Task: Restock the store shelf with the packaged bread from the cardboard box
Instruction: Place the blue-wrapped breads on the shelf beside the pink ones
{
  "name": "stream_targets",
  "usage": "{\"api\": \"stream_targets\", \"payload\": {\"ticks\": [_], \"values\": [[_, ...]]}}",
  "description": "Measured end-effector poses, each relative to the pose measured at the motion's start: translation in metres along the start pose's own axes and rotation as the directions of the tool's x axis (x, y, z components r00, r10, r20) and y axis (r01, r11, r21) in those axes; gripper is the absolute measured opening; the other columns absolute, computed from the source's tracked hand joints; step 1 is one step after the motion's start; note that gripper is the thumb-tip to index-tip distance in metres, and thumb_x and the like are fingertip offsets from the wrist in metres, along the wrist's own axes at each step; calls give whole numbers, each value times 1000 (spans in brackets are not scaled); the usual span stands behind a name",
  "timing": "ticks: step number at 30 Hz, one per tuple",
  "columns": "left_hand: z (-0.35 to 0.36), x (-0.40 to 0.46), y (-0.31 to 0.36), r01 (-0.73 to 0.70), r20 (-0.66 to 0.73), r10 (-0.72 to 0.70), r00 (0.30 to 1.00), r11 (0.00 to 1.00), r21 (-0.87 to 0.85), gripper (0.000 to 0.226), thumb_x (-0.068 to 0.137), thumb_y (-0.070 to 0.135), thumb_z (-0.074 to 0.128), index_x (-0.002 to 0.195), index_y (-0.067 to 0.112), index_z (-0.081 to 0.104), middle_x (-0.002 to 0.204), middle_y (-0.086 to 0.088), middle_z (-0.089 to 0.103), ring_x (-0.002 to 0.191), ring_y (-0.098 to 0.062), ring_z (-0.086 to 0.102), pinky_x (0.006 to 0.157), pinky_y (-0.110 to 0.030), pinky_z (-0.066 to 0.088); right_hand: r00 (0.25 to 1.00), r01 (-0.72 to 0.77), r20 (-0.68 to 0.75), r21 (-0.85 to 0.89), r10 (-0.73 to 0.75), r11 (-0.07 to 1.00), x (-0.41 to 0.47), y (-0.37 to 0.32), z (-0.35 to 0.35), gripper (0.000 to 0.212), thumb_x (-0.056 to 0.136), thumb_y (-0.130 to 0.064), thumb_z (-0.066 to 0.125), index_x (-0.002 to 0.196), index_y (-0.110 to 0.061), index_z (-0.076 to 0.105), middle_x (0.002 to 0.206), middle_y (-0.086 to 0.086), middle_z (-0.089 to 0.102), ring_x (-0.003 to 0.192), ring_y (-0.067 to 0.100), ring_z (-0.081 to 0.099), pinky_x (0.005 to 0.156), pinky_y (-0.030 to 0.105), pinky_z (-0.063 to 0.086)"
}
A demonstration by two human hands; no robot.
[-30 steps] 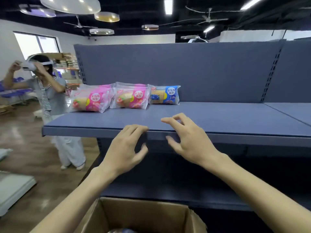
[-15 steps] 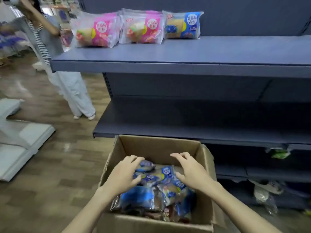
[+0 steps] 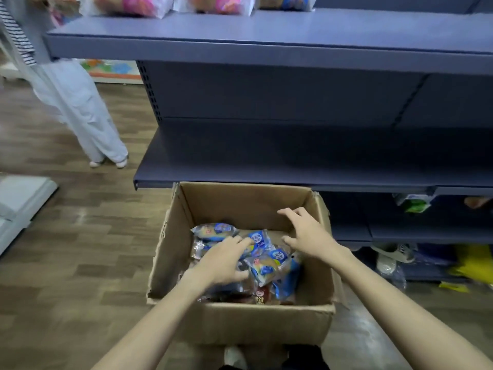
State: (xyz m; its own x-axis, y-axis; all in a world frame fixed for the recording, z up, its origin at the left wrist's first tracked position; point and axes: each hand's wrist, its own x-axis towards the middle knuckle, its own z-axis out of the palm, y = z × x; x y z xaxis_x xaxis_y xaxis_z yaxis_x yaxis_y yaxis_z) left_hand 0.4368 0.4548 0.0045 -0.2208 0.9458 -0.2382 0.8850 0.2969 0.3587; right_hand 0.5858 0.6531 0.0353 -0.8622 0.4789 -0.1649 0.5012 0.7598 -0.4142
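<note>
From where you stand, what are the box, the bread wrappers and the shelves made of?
Box: plain brown cardboard, matte, with ragged edges. Bread wrappers: thin glossy plastic film, crinkled and shiny. Shelves: probably painted metal, smooth blue-grey, with a perforated upright.

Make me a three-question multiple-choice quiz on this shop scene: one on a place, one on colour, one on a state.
1. Where is the cardboard box?
A. on the top shelf
B. on the floor before the shelving
C. on a trolley

2. What colour is most of the packaged bread in the box?
A. blue
B. green
C. black

3. What is the right hand doing?
A. gripping a packet
B. resting on the top shelf
C. held open over the box

Answers: 1 B, floorboards surround it. 2 A, blue wrappers dominate. 3 C, its spread fingers hold nothing.
</note>
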Motion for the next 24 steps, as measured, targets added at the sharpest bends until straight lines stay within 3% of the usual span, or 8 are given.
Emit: {"api": "stream_targets", "payload": {"ticks": [3, 7, 13, 17, 20, 24], "values": [[10, 30, 29, 32, 139, -17, 990, 994, -107, 68, 83, 43, 66, 141, 17, 42, 139, -7, 51, 127, -27, 48, 101, -39, 43, 1000, 4, 23, 36, -5, 999, 8, 7, -11, 65, 88, -27, 70, 144, -30, 39, 132, 3, 44, 96, 18, 59, 94, 31, 45], [29, 72, 63, 111, 210, -89, 974, 990, -92, 52, 85, 46, 58, 125, 14, 49, 126, -14, 61, 115, -34, 58, 89, -39, 48, 999, 10, 51, 60, -13, 998, 12, 17, -16, 62, 89, -23, 69, 144, -29, 41, 129, 5, 43, 102, 16, 53, 99, 28, 41], [58, 104, 86, 229, 214, -220, 952, 973, -18, 40, 93, 31, 57, 127, 10, 51, 132, -16, 58, 121, -35, 57, 97, -40, 46, 998, -7, 70, 89, 0, 996, 12, 29, -15, 56, 93, -22, 65, 143, -31, 42, 134, 4, 43, 112, 18, 54, 101, 28, 43], [72, 107, 75, 292, 219, -262, 940, 949, -118, 28, 86, 18, 63, 113, 16, 58, 120, -11, 64, 111, -31, 61, 88, -34, 47, 999, -19, 34, 138, 14, 990, 12, 33, -12, 49, 96, -17, 58, 141, -32, 44, 133, 4, 44, 113, 20, 57, 100, 30, 45], [66, 106, 63, 231, 242, -177, 954, 948, -218, 31, 81, 13, 66, 111, 17, 58, 109, -8, 67, 99, -27, 62, 77, -29, 44, 1000, -11, 7, 171, 10, 985, 12, 35, -10, 48, 97, -14, 57, 141, -30, 45, 128, 4, 46, 111, 20, 57, 99, 29, 44], [17, 90, 37, -22, 148, 96, 984, 898, -440, 21, 76, 0, 62, 90, 14, 68, 75, 6, 58, 67, -2, 51, 65, -17, 40, 1000, -1, -28, 217, 8, 976, 14, 36, -12, 47, 95, -12, 58, 139, -25, 48, 122, 5, 49, 108, 19, 58, 96, 24, 42]]}}
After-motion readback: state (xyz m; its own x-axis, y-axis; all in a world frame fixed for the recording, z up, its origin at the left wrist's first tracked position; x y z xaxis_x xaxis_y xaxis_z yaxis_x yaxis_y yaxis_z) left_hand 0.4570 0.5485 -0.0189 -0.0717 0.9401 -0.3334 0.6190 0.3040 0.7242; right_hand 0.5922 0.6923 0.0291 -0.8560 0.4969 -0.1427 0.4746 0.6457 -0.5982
